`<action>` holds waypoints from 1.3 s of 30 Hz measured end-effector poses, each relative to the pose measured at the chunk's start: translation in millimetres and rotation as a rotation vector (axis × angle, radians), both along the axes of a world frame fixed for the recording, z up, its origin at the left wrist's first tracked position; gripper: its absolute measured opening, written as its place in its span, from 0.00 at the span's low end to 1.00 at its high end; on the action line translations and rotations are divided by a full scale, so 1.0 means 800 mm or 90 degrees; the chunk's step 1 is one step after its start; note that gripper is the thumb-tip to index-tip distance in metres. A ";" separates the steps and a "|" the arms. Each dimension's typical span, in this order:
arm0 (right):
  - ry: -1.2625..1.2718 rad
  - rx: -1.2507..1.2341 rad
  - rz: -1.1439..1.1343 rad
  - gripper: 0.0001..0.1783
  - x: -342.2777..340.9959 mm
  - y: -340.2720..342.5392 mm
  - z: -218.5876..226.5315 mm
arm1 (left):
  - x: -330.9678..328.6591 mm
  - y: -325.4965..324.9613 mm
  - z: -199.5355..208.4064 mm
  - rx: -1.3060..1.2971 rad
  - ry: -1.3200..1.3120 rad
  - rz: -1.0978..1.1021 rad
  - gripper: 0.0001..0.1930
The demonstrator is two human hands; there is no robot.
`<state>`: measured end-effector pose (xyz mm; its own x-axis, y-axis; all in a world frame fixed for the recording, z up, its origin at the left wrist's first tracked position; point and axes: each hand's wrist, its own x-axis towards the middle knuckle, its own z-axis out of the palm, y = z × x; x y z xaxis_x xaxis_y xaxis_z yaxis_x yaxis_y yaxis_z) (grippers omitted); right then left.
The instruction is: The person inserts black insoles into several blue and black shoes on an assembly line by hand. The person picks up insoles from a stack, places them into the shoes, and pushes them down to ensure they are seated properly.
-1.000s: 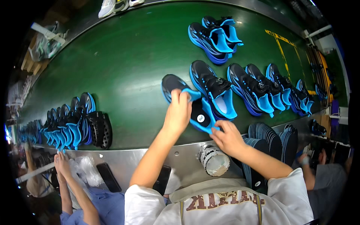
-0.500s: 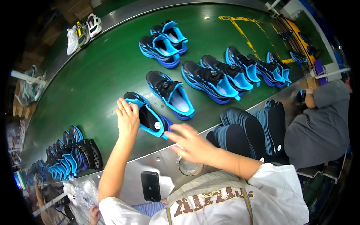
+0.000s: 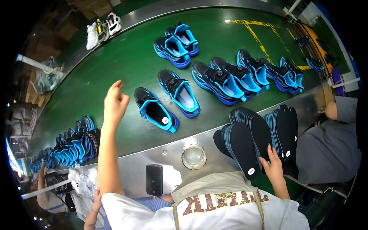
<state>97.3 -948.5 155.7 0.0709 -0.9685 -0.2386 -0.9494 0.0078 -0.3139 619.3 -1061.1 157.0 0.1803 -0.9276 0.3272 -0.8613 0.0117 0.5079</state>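
My left hand (image 3: 116, 102) is raised over the green belt, left of a black and blue sneaker (image 3: 156, 111). Its fingers are curled in, with nothing visible in them. That sneaker has a black insole with a round white sticker inside. Beside it stands another sneaker (image 3: 179, 94) with a pale inside. My right hand (image 3: 274, 168) is at the stacked black insoles (image 3: 242, 147) on the right, thumb and fingers apart at the edge of a stack. No insole is lifted in it.
More sneakers (image 3: 218, 82) line the belt to the right, with a pair (image 3: 172, 51) farther back. A row of shoes (image 3: 73, 147) stands at left. A glass jar (image 3: 194, 156) and a phone (image 3: 154, 180) lie on the metal ledge (image 3: 134, 163). A person in grey (image 3: 329, 149) is at right.
My left hand has let go of the sneaker and moved left and up. My right hand has gone from the shoe's heel to the insole stacks.
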 end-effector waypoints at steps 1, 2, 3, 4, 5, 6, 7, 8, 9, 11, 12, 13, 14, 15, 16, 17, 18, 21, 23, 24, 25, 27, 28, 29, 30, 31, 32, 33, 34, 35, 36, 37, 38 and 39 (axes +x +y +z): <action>0.009 -0.055 0.013 0.32 -0.015 0.002 -0.004 | -0.011 -0.001 0.013 -0.036 0.196 0.041 0.05; 0.013 -0.113 0.029 0.31 -0.024 -0.001 -0.006 | -0.022 0.002 0.014 -0.055 0.343 0.030 0.07; -0.022 -0.164 0.022 0.26 -0.024 -0.012 0.002 | -0.031 0.008 0.004 -0.076 0.489 0.021 0.08; 0.008 -0.171 0.019 0.25 -0.023 -0.030 0.014 | -0.044 0.010 -0.006 -0.097 0.636 0.006 0.09; 0.010 -0.230 0.065 0.24 -0.021 -0.049 0.027 | -0.079 0.002 -0.020 -0.008 0.529 0.048 0.14; 0.003 -0.290 0.116 0.22 -0.017 -0.074 0.036 | -0.114 -0.006 -0.031 0.077 0.412 0.093 0.19; -0.054 -0.332 0.160 0.19 0.000 -0.104 0.044 | -0.125 -0.015 -0.072 -0.034 0.165 0.008 0.29; -0.100 -0.369 0.197 0.16 0.020 -0.130 0.053 | -0.153 -0.024 -0.075 -0.003 0.135 0.007 0.37; -0.104 -0.383 0.294 0.13 0.054 -0.156 0.062 | -0.162 -0.030 -0.087 0.039 0.148 0.015 0.39; -0.200 -0.349 0.425 0.06 0.127 -0.191 0.066 | -0.162 -0.048 -0.099 0.050 0.166 0.038 0.34; -0.286 -0.300 0.450 0.04 0.156 -0.200 0.060 | -0.164 -0.057 -0.095 0.091 0.198 0.075 0.31; -0.312 -0.245 0.478 0.05 0.186 -0.207 0.050 | -0.149 -0.064 -0.117 0.047 0.186 0.044 0.29; -0.343 -0.186 0.509 0.06 0.213 -0.213 0.033 | -0.131 -0.067 -0.140 0.007 0.168 0.020 0.27; -0.293 -0.065 0.475 0.09 0.227 -0.219 0.012 | -0.147 -0.077 -0.119 0.125 0.317 0.164 0.18; -0.245 0.052 0.437 0.12 0.235 -0.224 -0.007 | -0.150 -0.082 -0.121 0.142 0.370 0.166 0.17; -0.184 0.098 0.423 0.17 0.247 -0.225 -0.017 | -0.144 -0.078 -0.121 0.157 0.417 0.177 0.16; -0.122 0.143 0.406 0.21 0.255 -0.227 -0.024 | -0.140 -0.075 -0.124 0.173 0.464 0.188 0.16; 0.000 0.070 0.441 0.30 0.237 -0.219 -0.032 | -0.138 -0.056 -0.115 0.159 0.651 0.179 0.17; -0.006 0.125 0.457 0.25 0.218 -0.227 -0.006 | -0.135 -0.045 -0.102 0.188 0.714 0.156 0.17; -0.032 0.201 0.451 0.22 0.213 -0.235 0.019 | -0.131 -0.043 -0.107 0.164 0.684 0.147 0.16; -0.115 0.177 0.489 0.17 0.198 -0.245 0.026 | -0.132 -0.046 -0.116 0.141 0.658 0.129 0.16; -0.182 0.331 0.373 0.15 0.219 -0.252 0.059 | -0.128 -0.042 -0.119 0.132 0.608 0.117 0.16; -0.196 0.348 0.349 0.15 0.227 -0.256 0.062 | -0.128 -0.040 -0.117 0.145 0.593 0.112 0.16; -0.213 0.293 0.399 0.15 0.227 -0.264 0.040 | -0.134 -0.043 -0.113 0.157 0.580 0.096 0.16; -0.196 0.328 0.410 0.15 0.237 -0.268 0.022 | -0.138 -0.046 -0.112 0.169 0.567 0.086 0.17; -0.184 0.332 0.440 0.14 0.254 -0.266 0.009 | -0.137 -0.047 -0.119 0.159 0.585 0.091 0.17; -0.151 0.318 0.465 0.13 0.273 -0.259 -0.002 | -0.137 -0.047 -0.125 0.147 0.582 0.091 0.18; -0.151 0.296 0.506 0.13 0.285 -0.257 -0.016 | -0.138 -0.049 -0.129 0.134 0.578 0.086 0.19; -0.115 0.294 0.535 0.13 0.296 -0.253 -0.022 | -0.139 -0.051 -0.130 0.121 0.574 0.080 0.20; -0.121 0.348 0.525 0.13 0.304 -0.252 -0.017 | -0.139 -0.046 -0.123 0.133 0.555 0.087 0.20; -0.127 0.402 0.513 0.13 0.308 -0.254 -0.008 | -0.139 -0.044 -0.118 0.147 0.548 0.089 0.20; -0.178 0.510 0.423 0.13 0.307 -0.263 0.001 | -0.140 -0.044 -0.113 0.146 0.554 0.096 0.20; -0.227 0.617 0.333 0.13 0.306 -0.273 0.012 | -0.142 -0.040 -0.108 0.145 0.561 0.108 0.20; -0.203 0.553 0.346 0.14 0.306 -0.277 0.022 | -0.140 -0.037 -0.110 0.142 0.556 0.113 0.19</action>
<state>342.3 -1170.3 173.2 0.6223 -0.2963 -0.7246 -0.7678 -0.0507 -0.6387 507.1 -1091.1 69.1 0.4253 -0.8878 -0.1760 -0.1495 -0.2607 0.9538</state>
